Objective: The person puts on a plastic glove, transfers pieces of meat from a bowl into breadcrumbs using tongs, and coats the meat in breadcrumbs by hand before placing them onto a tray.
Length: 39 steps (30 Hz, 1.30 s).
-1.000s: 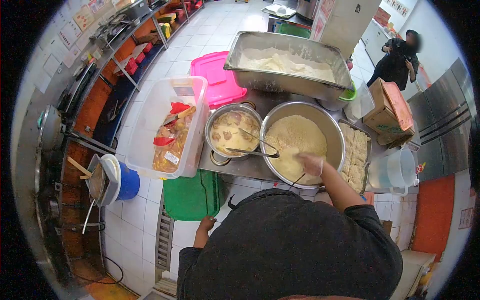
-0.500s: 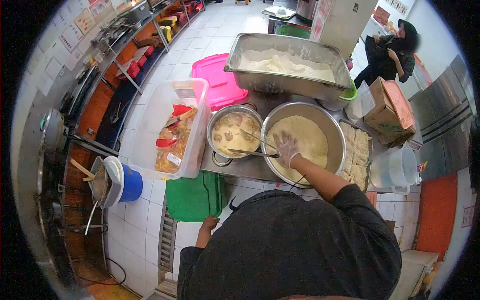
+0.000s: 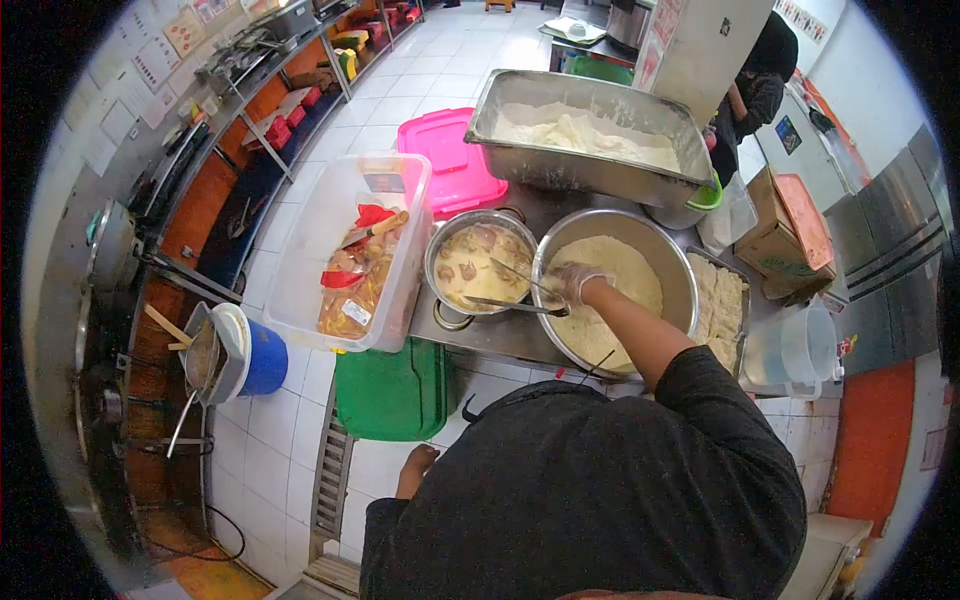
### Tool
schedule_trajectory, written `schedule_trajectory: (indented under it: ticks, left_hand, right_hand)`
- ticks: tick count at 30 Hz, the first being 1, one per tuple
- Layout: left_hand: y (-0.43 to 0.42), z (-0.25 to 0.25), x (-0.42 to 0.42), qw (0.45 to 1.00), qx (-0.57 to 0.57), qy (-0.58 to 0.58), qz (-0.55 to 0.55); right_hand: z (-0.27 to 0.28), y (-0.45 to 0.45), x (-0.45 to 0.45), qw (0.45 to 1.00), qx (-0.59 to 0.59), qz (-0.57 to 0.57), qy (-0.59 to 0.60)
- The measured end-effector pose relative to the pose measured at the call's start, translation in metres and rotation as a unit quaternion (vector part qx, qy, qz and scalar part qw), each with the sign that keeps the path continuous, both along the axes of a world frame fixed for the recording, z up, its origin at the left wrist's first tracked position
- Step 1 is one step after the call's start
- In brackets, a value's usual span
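Observation:
My right hand (image 3: 580, 284), in a clear glove, is at the left side of a large steel bowl (image 3: 690, 312) of pale yellow crumbs (image 3: 625, 265). Its fingers are partly hidden and blurred, so whether they grip anything cannot be made out. Metal tongs (image 3: 520, 304) lie just beside it, across the rims of the bowl and a smaller pot (image 3: 440, 250). Chunks of meat (image 3: 467, 271) sit in creamy liquid in that pot. My left hand (image 3: 420, 462) hangs low by my side, fingers curled in, with nothing visible in it.
A steel tub (image 3: 600, 165) of white flour stands behind the bowl. On the right are a tray of breaded pieces (image 3: 720, 300), a cardboard box (image 3: 775, 230) and a clear jug (image 3: 795, 345). A clear bin (image 3: 300, 260) and green crate (image 3: 390, 390) are left. Another person (image 3: 765, 85) stands behind.
My right hand has gone from lying flat with fingers spread on the crumbs to a turned, bunched pose. The other person has shifted left, partly behind the pillar. The view has shifted slightly.

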<state>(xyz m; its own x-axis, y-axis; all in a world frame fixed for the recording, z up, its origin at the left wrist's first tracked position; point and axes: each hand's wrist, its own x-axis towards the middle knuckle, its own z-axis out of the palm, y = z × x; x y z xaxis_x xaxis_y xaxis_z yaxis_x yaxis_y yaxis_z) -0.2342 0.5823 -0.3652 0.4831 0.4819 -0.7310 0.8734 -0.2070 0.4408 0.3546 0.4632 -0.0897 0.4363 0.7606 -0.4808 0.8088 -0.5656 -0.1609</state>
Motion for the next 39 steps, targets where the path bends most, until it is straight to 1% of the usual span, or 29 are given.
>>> schedule_trajectory:
  ticks: [2, 4, 5, 6, 7, 8, 9, 10, 12, 14, 17, 19, 20, 22, 23, 24, 25, 27, 28, 29, 30, 31, 32, 33, 35, 38, 39]
  left_hand:
    - [0.003, 0.006, 0.005, 1.0, -0.001, -0.015, 0.003]
    - [0.008, 0.017, 0.015, 0.999, -0.001, -0.04, 0.005]
    - [0.009, 0.021, 0.018, 0.998, 0.001, -0.055, 0.005]
    - [0.011, 0.026, 0.021, 0.998, 0.007, -0.066, 0.004]
    - [0.007, 0.017, 0.016, 0.994, 0.043, -0.096, 0.003]
    - [0.0, 0.049, 0.026, 0.996, -0.02, -0.044, 0.074]
    - [-0.002, 0.051, 0.025, 0.997, -0.023, -0.034, 0.066]
    - [-0.006, 0.044, 0.017, 0.998, -0.02, -0.029, 0.06]
    - [-0.012, 0.018, -0.003, 0.999, -0.006, -0.011, 0.041]
    - [-0.015, 0.003, -0.017, 1.0, -0.004, 0.006, 0.029]
    - [-0.006, -0.001, -0.018, 1.0, 0.005, 0.01, 0.021]
    - [0.007, -0.007, -0.008, 0.998, 0.056, -0.009, -0.008]
    - [0.012, -0.012, -0.002, 0.993, 0.108, -0.024, -0.041]
    - [0.026, -0.022, 0.013, 0.997, 0.075, -0.015, -0.009]
    - [0.028, -0.029, 0.018, 0.981, -0.11, 0.006, 0.158]
    - [0.034, -0.034, 0.018, 0.985, -0.097, -0.028, 0.14]
    - [0.042, -0.034, 0.018, 0.987, -0.085, -0.062, 0.122]
    - [0.049, -0.037, 0.019, 0.994, -0.029, -0.105, 0.007]
    - [0.051, -0.039, 0.021, 0.989, 0.016, -0.113, -0.09]
    - [0.054, -0.034, 0.026, 0.973, 0.062, -0.12, -0.188]
    - [0.052, -0.028, 0.029, 0.987, 0.036, -0.098, -0.122]
    - [0.04, 0.001, 0.04, 0.995, 0.01, -0.076, -0.057]
    - [0.034, 0.019, 0.047, 0.998, -0.016, -0.053, 0.008]
    - [0.031, 0.015, 0.049, 0.999, 0.003, -0.031, 0.008]
    - [0.022, -0.014, 0.04, 0.999, 0.04, 0.013, 0.009]
    - [0.024, -0.019, 0.026, 0.999, 0.022, 0.027, 0.008]
    - [0.026, -0.018, 0.024, 0.999, 0.016, 0.027, 0.014]
  right_hand:
    - [-0.018, -0.003, 0.014, 0.999, -0.007, -0.03, -0.018]
    - [-0.015, -0.009, 0.026, 0.988, 0.037, -0.132, 0.07]
    - [-0.003, -0.008, 0.026, 0.975, 0.056, -0.182, 0.114]
    - [0.009, -0.008, 0.029, 0.988, 0.023, -0.127, 0.084]
    - [0.036, -0.01, 0.028, 0.996, -0.011, -0.07, 0.054]
    - [0.05, -0.01, 0.029, 0.999, -0.046, -0.013, 0.025]
    - [0.031, -0.014, 0.045, 0.999, -0.04, 0.022, 0.024]
    - [-0.005, -0.025, 0.073, 0.998, -0.032, 0.056, 0.021]
    - [-0.024, -0.037, 0.084, 0.997, 0.01, 0.048, 0.053]
    - [-0.023, -0.058, 0.071, 0.989, 0.073, -0.033, 0.121]
    - [-0.018, -0.068, 0.057, 0.95, 0.074, -0.2, 0.229]
    - [-0.002, -0.072, 0.053, 0.936, 0.016, -0.253, 0.242]
    - [0.002, -0.075, 0.052, 0.927, -0.013, -0.281, 0.249]
    - [0.003, -0.081, 0.059, 0.94, -0.125, -0.203, 0.243]
    - [0.008, -0.081, 0.061, 0.941, -0.181, -0.159, 0.236]
    - [0.012, -0.083, 0.061, 0.949, -0.176, -0.146, 0.217]
    - [0.029, -0.083, 0.056, 0.956, -0.172, -0.133, 0.198]
    - [0.044, -0.083, 0.054, 0.972, -0.152, -0.11, 0.139]
    - [0.047, -0.083, 0.057, 0.981, -0.136, -0.101, 0.099]
    - [0.059, -0.083, 0.054, 0.987, -0.11, -0.097, 0.073]
    - [0.071, -0.082, 0.052, 0.991, -0.084, -0.092, 0.047]
    - [0.104, -0.078, 0.038, 0.994, -0.049, -0.093, 0.036]
    - [0.121, -0.077, 0.031, 0.995, -0.015, -0.095, 0.024]
    - [0.118, -0.081, 0.033, 0.994, 0.031, -0.085, 0.066]
    - [0.109, -0.091, 0.037, 0.979, 0.122, -0.064, 0.148]
    - [0.111, -0.097, 0.035, 0.954, 0.082, -0.116, 0.265]
    - [0.1, -0.102, 0.034, 0.952, 0.052, -0.139, 0.267]
